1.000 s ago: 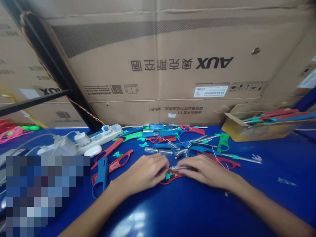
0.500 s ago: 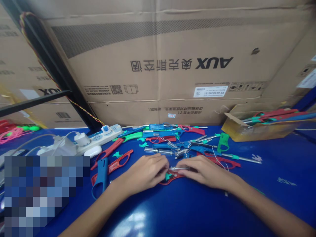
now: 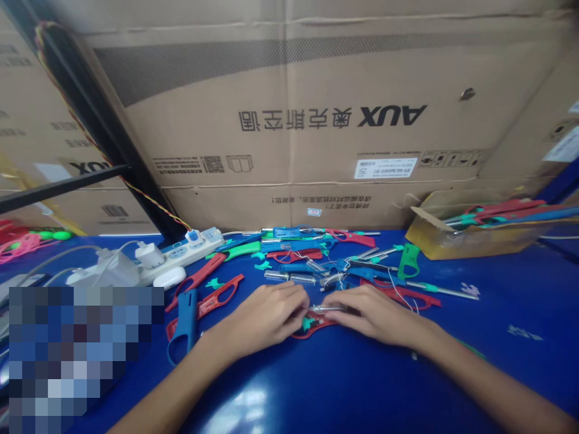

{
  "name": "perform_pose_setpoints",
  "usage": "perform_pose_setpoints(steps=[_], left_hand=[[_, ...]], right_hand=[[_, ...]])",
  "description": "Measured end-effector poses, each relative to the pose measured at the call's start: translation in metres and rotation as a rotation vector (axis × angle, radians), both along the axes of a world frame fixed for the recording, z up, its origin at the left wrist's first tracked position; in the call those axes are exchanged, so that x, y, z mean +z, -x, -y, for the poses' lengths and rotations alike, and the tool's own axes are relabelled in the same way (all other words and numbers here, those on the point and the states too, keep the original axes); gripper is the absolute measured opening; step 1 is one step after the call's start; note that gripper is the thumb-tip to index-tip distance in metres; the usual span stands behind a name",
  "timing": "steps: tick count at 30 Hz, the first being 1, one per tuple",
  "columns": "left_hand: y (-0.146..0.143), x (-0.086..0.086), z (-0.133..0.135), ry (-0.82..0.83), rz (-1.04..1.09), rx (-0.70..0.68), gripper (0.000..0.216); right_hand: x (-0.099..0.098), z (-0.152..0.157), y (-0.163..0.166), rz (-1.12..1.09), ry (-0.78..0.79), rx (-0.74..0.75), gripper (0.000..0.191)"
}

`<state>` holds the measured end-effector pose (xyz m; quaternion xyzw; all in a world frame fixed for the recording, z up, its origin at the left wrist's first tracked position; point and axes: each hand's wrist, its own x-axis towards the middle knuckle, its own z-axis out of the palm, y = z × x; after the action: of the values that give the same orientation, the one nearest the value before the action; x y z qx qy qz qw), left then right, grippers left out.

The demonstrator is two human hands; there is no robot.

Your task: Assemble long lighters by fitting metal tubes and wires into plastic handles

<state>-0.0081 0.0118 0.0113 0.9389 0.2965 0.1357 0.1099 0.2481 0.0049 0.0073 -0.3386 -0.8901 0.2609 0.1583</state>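
A red lighter casing (image 3: 320,330) lies on the blue table between my hands, with a small green trigger (image 3: 308,323) in it and a clear-and-silver tube (image 3: 329,308) above. My left hand (image 3: 278,310) has its fingers curled closed at the casing's left end. From the other side my right hand (image 3: 368,310) is closed on the tube and the right part of the casing. My fingertips partly hide both. Just beyond, several clear tubes (image 3: 289,276) lie near blue casings (image 3: 312,267) and another red casing (image 3: 407,295).
An open carton (image 3: 479,241) of long lighters stands at the right back. Blue and red casings, including a blue one (image 3: 186,322), lie to the left. Behind them are a white power strip (image 3: 181,256) with chargers and a black post (image 3: 149,175). A large cardboard sheet (image 3: 289,72) walls the back.
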Motion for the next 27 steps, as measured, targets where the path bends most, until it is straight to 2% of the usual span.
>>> perform_pose_setpoints(steps=[27], left_hand=[[-0.0004, -0.0009, -0.0009, -0.040, -0.002, -0.018, 0.012]], right_hand=[[-0.0036, -0.0004, 0.0021, 0.001, -0.009, 0.003, 0.027]])
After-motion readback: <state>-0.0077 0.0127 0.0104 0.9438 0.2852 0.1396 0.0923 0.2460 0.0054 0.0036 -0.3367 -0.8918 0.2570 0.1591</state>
